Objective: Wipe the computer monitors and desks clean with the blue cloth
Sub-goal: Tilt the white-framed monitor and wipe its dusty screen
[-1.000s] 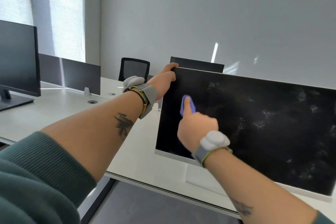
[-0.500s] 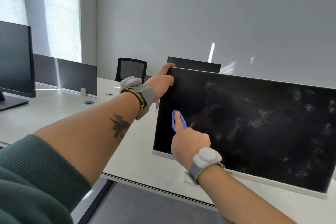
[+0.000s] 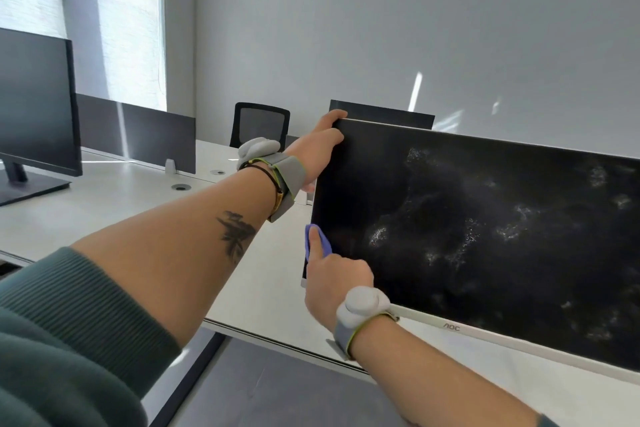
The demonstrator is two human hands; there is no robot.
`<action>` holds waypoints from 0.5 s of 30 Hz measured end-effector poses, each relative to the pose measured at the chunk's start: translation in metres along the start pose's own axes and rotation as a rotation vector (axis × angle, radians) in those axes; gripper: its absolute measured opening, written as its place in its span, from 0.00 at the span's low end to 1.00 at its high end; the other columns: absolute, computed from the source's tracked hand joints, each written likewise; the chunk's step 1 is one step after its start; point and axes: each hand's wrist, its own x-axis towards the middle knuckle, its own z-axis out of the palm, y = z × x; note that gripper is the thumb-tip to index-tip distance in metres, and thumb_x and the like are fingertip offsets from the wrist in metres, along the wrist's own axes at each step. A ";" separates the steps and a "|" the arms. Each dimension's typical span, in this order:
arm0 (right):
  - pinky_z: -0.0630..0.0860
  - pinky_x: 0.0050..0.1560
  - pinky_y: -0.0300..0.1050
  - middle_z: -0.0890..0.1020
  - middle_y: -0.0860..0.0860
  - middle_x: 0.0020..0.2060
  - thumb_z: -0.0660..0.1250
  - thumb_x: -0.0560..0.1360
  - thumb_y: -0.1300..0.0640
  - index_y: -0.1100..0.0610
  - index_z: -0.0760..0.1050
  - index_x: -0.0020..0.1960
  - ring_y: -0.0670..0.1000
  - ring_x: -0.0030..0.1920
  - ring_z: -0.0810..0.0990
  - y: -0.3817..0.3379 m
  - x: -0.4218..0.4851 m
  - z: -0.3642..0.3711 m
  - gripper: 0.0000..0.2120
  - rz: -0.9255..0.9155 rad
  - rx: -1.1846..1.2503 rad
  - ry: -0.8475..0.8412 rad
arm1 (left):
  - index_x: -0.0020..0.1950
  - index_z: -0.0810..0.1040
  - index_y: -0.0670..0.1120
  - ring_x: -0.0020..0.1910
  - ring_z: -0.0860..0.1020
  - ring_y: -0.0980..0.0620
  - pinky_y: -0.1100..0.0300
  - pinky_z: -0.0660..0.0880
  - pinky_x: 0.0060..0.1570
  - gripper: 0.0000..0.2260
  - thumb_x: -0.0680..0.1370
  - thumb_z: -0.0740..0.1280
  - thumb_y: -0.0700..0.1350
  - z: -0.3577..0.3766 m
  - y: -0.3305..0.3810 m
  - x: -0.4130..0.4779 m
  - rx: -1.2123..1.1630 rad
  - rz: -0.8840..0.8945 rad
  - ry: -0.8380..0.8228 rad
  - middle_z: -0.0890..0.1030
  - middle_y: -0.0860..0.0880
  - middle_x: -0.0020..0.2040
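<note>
Left hand (image 3: 320, 146): grips monitor (image 3: 485, 236) at its top left corner.
Right hand (image 3: 334, 282): presses cloth (image 3: 317, 241) on monitor's left edge, forefinger straight.

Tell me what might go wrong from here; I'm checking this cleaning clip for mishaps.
The blue cloth is a small wad under the right hand at the edge of the monitor; bare skin could smear the screen. The left hand grips its top corner; hard wiping might twist it.

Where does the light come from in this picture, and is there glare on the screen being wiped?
Head view: daylight enters through the window blinds at upper left; a bright streak falls on the grey wall; the monitor shows whitish smudges, no strong glare.
</note>
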 end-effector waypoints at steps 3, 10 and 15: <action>0.66 0.40 0.48 0.81 0.54 0.53 0.54 0.79 0.56 0.49 0.36 0.81 0.55 0.38 0.79 0.008 0.014 -0.016 0.37 0.067 0.069 0.081 | 0.76 0.62 0.61 0.51 0.76 0.53 0.58 0.80 0.43 0.21 0.85 0.50 0.43 0.001 0.000 -0.003 -0.031 0.016 -0.020 0.74 0.48 0.64; 0.67 0.40 0.47 0.78 0.53 0.63 0.57 0.78 0.55 0.51 0.34 0.80 0.53 0.32 0.74 0.006 0.023 -0.036 0.40 0.149 0.122 0.050 | 0.77 0.60 0.57 0.47 0.76 0.54 0.64 0.75 0.29 0.22 0.84 0.50 0.41 0.004 0.002 -0.005 -0.052 0.036 -0.018 0.74 0.47 0.63; 0.59 0.30 0.44 0.82 0.54 0.49 0.54 0.80 0.58 0.55 0.36 0.81 0.53 0.32 0.74 -0.014 -0.013 0.030 0.36 0.060 0.047 -0.016 | 0.76 0.62 0.58 0.45 0.77 0.52 0.67 0.75 0.25 0.23 0.83 0.50 0.40 0.001 -0.001 -0.007 -0.072 0.022 -0.027 0.75 0.47 0.61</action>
